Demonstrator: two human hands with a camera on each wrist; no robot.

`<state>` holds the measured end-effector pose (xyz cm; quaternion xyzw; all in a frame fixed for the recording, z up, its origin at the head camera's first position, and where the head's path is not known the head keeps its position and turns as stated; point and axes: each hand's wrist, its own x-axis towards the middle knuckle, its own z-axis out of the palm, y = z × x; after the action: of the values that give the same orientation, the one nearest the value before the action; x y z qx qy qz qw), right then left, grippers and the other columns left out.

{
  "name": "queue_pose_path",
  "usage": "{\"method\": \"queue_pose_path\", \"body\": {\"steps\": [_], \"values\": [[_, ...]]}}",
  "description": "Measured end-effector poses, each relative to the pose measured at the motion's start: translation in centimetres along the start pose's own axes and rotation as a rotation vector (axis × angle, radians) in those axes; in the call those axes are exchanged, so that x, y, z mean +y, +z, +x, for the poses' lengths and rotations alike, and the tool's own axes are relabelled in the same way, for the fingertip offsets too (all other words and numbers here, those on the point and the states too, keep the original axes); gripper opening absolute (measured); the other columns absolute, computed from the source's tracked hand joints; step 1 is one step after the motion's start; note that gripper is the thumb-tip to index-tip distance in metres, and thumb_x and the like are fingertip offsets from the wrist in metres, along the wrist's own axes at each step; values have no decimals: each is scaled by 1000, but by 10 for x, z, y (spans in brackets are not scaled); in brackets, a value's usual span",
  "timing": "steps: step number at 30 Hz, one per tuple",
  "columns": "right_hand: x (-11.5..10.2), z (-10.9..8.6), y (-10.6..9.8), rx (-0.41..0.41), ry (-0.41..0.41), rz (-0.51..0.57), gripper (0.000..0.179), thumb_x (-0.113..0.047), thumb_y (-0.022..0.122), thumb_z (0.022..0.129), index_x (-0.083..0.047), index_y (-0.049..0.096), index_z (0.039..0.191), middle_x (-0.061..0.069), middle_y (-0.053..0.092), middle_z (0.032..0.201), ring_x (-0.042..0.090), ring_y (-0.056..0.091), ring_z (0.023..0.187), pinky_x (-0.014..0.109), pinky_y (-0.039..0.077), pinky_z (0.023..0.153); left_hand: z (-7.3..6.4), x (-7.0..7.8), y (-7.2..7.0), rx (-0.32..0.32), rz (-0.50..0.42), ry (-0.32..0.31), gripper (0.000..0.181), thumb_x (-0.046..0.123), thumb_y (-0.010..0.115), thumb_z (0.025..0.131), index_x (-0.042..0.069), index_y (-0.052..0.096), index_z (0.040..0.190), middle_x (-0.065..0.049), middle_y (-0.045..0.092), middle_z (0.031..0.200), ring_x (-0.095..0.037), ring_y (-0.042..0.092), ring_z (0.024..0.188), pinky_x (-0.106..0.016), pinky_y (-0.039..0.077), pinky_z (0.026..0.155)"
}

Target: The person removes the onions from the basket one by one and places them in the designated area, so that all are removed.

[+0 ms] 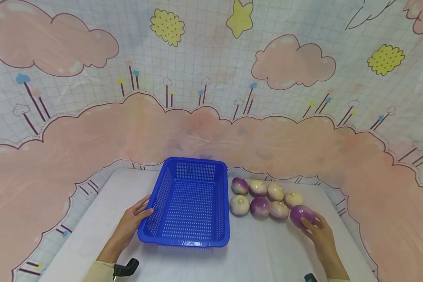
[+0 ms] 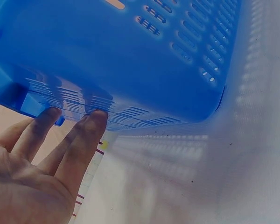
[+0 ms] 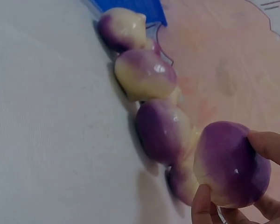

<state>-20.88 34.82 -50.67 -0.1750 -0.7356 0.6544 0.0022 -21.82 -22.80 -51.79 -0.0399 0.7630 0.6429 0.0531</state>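
A blue plastic basket [image 1: 187, 239] with perforated walls stands on the white table, nothing inside it. My left hand [image 1: 128, 225] grips its left side, the thumb on the rim and the fingers [image 2: 79, 144] against the outer wall below. At the right, my right hand [image 1: 320, 233] holds a glossy purple-and-cream turnip [image 1: 302, 216] between thumb and fingertips. This turnip is at the near right end of two rows of similar turnips [image 1: 260, 207] beside the basket. In the right wrist view, the held turnip [image 3: 233, 165] partly covers others behind it.
The white table [image 1: 264, 250] extends in front of the rows and to the basket's left. A printed cloth [image 1: 211, 133] with clouds and stars rises behind the table and along its sides. The basket's right wall stands close to the nearest turnips.
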Motion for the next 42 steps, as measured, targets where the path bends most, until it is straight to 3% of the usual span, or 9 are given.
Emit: {"method": "queue_pose_path", "body": {"steps": [13, 23, 29, 31, 35, 38, 42], "values": [[17, 20, -8, 14, 66, -155, 92, -41, 68, 81, -4, 16, 147, 28, 29, 143, -8, 51, 80, 19, 53, 80, 1, -1, 0, 6, 6, -7, 70, 40, 59, 89, 23, 25, 148, -15, 30, 152, -40, 36, 136, -57, 32, 107], [20, 30, -10, 3, 76, -214, 92, -43, 67, 82, -2, 16, 147, 32, 26, 144, -1, 53, 87, 15, 50, 74, -1, 2, 1, 1, -3, -8, 68, 37, 57, 90, 23, 24, 148, -15, 28, 153, -41, 34, 137, -57, 31, 108], [20, 29, -9, -6, 74, -244, 96, -46, 67, 81, 0, 14, 147, 33, 25, 143, 13, 55, 100, 20, 52, 79, -2, 0, 1, 3, 0, -16, 68, 37, 58, 90, 22, 25, 148, -16, 29, 152, -41, 33, 137, -58, 30, 108], [21, 30, -9, 3, 78, -265, 98, -48, 67, 80, 0, 14, 147, 35, 25, 143, 27, 57, 106, 27, 53, 86, -2, -1, 1, -6, -9, -15, 70, 37, 59, 89, 22, 25, 148, -16, 29, 152, -41, 33, 137, -58, 30, 109], [26, 36, -13, 15, 74, -299, 101, -52, 67, 78, 0, 14, 147, 36, 26, 143, 43, 45, 124, 37, 50, 95, 0, -1, 1, -14, -22, -11, 70, 36, 59, 89, 22, 25, 148, -15, 29, 152, -40, 34, 137, -57, 29, 110], [27, 37, -17, 26, 70, -303, 100, -53, 66, 78, 0, 16, 147, 36, 28, 142, 39, 51, 119, 36, 50, 94, 0, 1, 1, -14, -19, -10, 70, 36, 59, 89, 23, 24, 148, -15, 29, 152, -39, 35, 136, -57, 30, 109], [25, 32, -18, 32, 68, -283, 94, -49, 66, 81, -1, 18, 146, 36, 30, 142, 13, 61, 97, 27, 53, 87, -2, 5, 1, -14, -13, -12, 69, 36, 58, 90, 23, 23, 149, -15, 29, 152, -40, 36, 136, -57, 31, 109]]}}
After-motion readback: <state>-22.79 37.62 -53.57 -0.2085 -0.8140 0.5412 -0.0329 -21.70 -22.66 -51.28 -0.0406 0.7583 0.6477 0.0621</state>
